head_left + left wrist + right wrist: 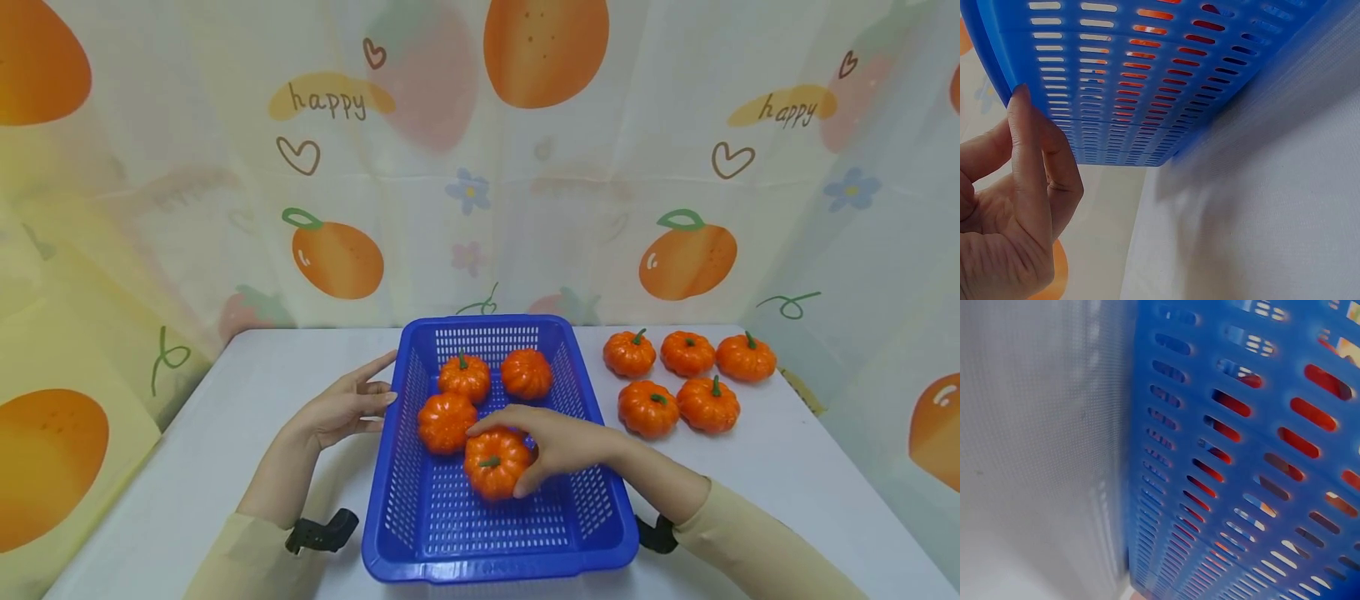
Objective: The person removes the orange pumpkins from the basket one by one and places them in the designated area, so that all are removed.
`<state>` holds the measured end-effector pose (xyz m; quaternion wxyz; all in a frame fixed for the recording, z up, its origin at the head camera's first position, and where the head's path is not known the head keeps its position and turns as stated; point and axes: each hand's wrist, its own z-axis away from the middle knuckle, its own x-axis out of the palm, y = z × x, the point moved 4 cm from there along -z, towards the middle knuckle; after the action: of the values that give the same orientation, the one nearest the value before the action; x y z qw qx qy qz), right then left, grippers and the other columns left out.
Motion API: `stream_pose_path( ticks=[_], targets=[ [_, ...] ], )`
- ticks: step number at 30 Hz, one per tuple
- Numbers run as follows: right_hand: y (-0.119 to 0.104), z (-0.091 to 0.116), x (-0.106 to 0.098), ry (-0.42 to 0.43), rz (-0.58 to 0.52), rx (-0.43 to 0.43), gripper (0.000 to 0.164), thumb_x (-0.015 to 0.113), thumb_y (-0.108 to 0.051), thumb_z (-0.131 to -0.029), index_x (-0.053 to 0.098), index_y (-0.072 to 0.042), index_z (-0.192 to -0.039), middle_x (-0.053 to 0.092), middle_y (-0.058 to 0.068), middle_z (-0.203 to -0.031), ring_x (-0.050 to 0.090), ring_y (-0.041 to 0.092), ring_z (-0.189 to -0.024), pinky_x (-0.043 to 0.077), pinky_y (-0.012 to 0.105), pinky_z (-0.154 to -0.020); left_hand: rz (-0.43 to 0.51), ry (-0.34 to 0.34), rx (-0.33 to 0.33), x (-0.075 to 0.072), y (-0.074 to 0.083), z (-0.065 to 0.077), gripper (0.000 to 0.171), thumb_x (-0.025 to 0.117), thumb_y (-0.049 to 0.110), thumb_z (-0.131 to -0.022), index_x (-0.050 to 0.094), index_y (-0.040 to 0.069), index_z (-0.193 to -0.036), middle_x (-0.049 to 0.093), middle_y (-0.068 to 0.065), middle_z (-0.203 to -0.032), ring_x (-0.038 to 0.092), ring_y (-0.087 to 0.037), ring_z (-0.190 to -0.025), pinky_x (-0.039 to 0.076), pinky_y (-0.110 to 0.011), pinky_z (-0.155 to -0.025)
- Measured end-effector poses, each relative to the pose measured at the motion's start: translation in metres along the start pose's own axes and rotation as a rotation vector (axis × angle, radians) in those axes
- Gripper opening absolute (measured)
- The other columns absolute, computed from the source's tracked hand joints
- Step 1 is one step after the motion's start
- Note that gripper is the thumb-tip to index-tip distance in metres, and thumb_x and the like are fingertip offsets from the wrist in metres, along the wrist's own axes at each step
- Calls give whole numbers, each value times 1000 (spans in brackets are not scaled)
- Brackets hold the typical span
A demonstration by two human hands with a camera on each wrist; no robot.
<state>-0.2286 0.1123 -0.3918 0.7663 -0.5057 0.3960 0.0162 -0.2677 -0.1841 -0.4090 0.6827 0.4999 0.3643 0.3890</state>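
Note:
A blue slotted plastic basket stands on the white table, with several small orange pumpkins inside. My right hand reaches over the basket's right wall and grips a pumpkin with a green stem, thumb on its near right side and fingers over its far side. Just behind it lies another pumpkin, with two more farther back. My left hand is at the basket's left wall, fingers extended; in the left wrist view a fingertip touches the rim. The right wrist view shows the basket's slotted side, the right hand hidden behind it.
On the table right of the basket sit several more orange pumpkins in two rows. A curtain printed with fruit hangs along the back and sides of the white table.

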Motion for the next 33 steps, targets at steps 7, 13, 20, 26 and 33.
stream_pose_path(
  ticks=[7, 13, 20, 26, 33],
  targets=[
    [0, 6, -9, 106, -115, -14, 74, 82, -26, -79, 45, -37, -143, 46, -6, -147, 49, 26, -132, 49, 53, -107, 6, -6, -1, 0, 0, 0, 82, 60, 18, -97, 8, 24, -161, 58, -1, -101, 67, -10, -84, 61, -26, -81],
    [2, 14, -21, 232, -240, -21, 76, 83, -20, -78, 40, -28, -140, 43, 5, -144, 48, 32, -130, 59, 40, -93, 9, -5, -4, 0, 0, 0, 82, 60, 18, -98, 8, 24, -161, 57, -1, -100, 66, -10, -84, 61, -26, -79],
    [14, 25, -41, 373, -286, -11, 78, 83, -23, -78, 41, -29, -143, 45, 7, -147, 49, 37, -133, 58, 45, -96, -2, -4, 1, 0, 1, 0, 83, 61, 20, -97, 7, 24, -161, 58, 0, -100, 67, -10, -84, 60, -25, -80],
    [18, 33, -52, 431, -296, -19, 76, 80, -26, -81, 41, -28, -146, 46, 9, -147, 50, 40, -132, 58, 45, -96, 10, -12, 3, 0, 1, 0, 83, 60, 18, -98, 7, 22, -161, 59, 0, -99, 67, -9, -83, 61, -25, -78],
    [23, 43, -62, 498, -321, 33, 78, 78, -23, -83, 38, -27, -150, 35, 11, -156, 38, 49, -140, 49, 57, -105, 7, -15, 4, 0, 1, 0, 83, 60, 18, -98, 7, 23, -161, 59, 0, -99, 67, -9, -83, 61, -25, -79]
  ],
)
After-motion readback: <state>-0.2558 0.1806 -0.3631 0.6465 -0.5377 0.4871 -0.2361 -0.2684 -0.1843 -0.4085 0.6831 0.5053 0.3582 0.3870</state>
